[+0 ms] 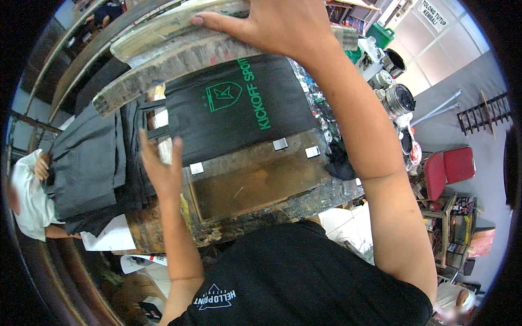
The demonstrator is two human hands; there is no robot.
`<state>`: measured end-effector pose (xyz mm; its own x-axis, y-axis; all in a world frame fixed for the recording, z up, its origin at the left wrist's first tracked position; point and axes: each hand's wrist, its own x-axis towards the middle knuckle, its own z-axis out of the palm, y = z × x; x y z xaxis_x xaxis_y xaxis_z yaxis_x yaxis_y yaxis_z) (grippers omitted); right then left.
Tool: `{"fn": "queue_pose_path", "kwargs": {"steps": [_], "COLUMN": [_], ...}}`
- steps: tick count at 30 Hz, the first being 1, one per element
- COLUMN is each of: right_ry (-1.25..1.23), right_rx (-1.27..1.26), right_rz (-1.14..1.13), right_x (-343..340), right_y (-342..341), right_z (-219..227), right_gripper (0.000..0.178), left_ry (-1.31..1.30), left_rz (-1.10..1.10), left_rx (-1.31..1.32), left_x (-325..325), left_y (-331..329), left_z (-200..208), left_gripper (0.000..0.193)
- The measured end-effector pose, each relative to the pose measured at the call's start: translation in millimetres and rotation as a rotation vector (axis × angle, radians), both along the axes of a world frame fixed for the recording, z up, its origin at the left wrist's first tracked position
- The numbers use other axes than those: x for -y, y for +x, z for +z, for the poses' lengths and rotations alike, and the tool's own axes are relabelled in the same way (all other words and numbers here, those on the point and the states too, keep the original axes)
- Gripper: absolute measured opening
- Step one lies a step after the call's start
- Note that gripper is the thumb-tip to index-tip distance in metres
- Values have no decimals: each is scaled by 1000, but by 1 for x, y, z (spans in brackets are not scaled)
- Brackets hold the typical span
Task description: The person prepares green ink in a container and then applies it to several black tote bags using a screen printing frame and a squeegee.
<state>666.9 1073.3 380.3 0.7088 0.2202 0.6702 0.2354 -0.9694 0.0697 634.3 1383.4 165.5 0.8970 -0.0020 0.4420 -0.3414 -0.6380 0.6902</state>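
Note:
A black fabric bag (pixel 190 125) with a green crest and lettering lies flat on the wooden printing board (pixel 244 190), its handles toward the left. Over its far side a screen printing frame (pixel 157 81) is raised and tilted, its near rail paint-stained. My right hand (pixel 288 27) grips this frame, thumb stretched along it; its other fingers run out past the top edge. Close by the bag's handles hovers my left hand (pixel 162 163), slightly blurred, fingers apart and nothing held. To its left lies a pile of black fabric bags (pixel 87 157).
A person in a white shirt (pixel 32 190) has a hand on the pile's left end. Paint cans (pixel 399 100) and a green jerrycan (pixel 380 35) stand beyond the board's right side. Further right are a red chair (pixel 451 168) and a shelf (pixel 451 233).

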Motion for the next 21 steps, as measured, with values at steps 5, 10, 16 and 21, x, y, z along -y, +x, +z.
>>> {"fn": "queue_pose_path", "kwargs": {"steps": [5,10,16,21], "right_ry": [-18,-31,21,-4], "right_rx": [-136,-266,-295,-321], "right_rz": [-8,-114,-77,-131], "right_x": [5,-1,3,1], "right_y": [11,24,26,29], "right_z": [32,53,55,57], "right_gripper": [78,78,78,80], "left_ry": [576,748,461,-23], "left_rz": [64,103,86,107], "left_rx": [-322,-413,-341,-47], "left_x": [4,19,23,38], "left_y": [-44,-50,-42,-20], "left_z": [-63,-80,-70,-33], "left_gripper": [82,86,84,56]}}
